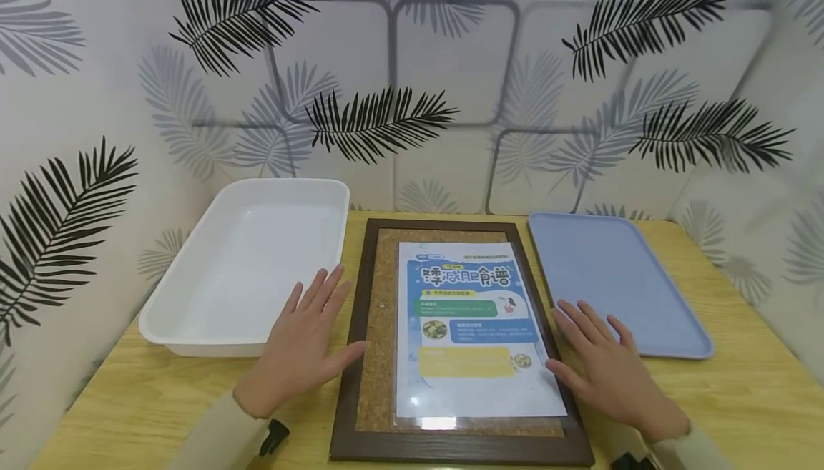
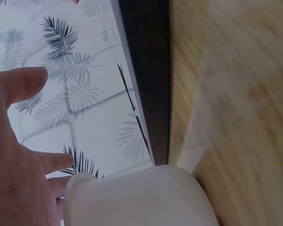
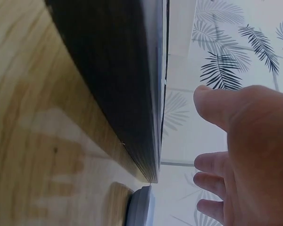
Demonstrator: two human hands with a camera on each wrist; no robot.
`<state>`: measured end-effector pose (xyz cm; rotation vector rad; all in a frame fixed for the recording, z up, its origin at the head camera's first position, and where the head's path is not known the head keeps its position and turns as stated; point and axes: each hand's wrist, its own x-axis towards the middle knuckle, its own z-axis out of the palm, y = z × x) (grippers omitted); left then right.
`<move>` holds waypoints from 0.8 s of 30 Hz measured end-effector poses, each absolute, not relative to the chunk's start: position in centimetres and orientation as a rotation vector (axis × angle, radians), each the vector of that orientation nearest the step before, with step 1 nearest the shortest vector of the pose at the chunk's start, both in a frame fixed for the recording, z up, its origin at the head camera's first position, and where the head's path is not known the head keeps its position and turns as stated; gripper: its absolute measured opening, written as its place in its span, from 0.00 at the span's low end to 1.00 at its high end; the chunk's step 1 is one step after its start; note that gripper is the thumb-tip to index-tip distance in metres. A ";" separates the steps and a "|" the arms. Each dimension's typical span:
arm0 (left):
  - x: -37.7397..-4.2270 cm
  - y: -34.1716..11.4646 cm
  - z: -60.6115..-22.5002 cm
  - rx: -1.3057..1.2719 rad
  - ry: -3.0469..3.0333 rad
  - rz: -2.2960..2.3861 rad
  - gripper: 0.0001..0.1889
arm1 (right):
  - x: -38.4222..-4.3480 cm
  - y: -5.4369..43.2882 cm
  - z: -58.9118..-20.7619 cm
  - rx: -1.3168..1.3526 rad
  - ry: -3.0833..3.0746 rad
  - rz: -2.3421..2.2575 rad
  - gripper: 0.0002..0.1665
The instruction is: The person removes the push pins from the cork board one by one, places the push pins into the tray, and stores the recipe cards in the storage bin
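My left hand (image 1: 299, 348) hovers between the white basin and the left side of a brown-framed cork board (image 1: 373, 413), fingers spread and nothing held. On the other side, my right hand (image 1: 608, 366) is held palm down near the board's right edge, its fingers overlapping the blue tray's near left corner in the head view. A printed sheet (image 1: 479, 391) in a clear sleeve lies on the cork, with blue, green and yellow panels. In both wrist views the dark frame (image 2: 148, 70) stands beside the hand, with a gap between.
A deep white basin (image 1: 257, 262) stands on the left of the wooden table (image 1: 109, 413). The flat blue tray (image 1: 618, 270) lies at the right. Behind the table rises a wall (image 1: 444, 55) with a leaf pattern.
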<state>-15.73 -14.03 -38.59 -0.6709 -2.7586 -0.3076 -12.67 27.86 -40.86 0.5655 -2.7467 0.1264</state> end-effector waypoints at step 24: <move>-18.4 -10.3 -37.7 -0.750 -2.813 -0.381 0.45 | -13.0 26.9 -40.3 0.563 -2.849 0.145 0.42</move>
